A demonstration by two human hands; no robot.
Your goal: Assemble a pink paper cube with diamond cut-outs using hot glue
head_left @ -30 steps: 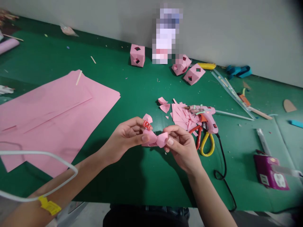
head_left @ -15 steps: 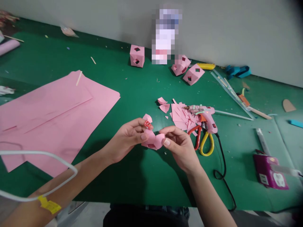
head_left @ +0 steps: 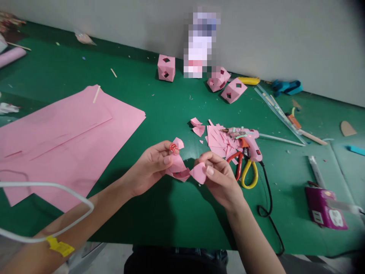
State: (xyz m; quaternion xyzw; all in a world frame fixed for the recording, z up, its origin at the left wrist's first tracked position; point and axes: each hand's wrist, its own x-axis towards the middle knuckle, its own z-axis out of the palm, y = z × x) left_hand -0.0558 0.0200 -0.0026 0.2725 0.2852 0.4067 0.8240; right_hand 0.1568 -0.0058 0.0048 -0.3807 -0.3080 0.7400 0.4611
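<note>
My left hand (head_left: 152, 163) pinches a partly joined pink paper shape (head_left: 177, 164) made of curved pieces, with an opening along its lower side. A finger of that hand has red-and-white tape round its tip. My right hand (head_left: 221, 177) grips a single curved pink paper piece (head_left: 199, 173) between thumb and fingers, close to the right edge of the shape; a small gap shows between them. Beyond my hands lie two loose curved paper pieces (head_left: 199, 131). Right of these, a pink hot glue gun (head_left: 247, 139) rests by a heap of pink paper scraps (head_left: 218, 140).
Scissors (head_left: 249, 175) with red and yellow handles lie beneath the glue gun, whose black cord runs to the front edge. Large pink sheets (head_left: 71, 129) cover the left. Finished pink paper boxes (head_left: 166, 68) stand at the back. A purple power box (head_left: 325, 207) sits right.
My right hand has drawn slightly right with the curved paper piece, which now stands apart from the shape. My left hand has shifted a little left with the shape.
</note>
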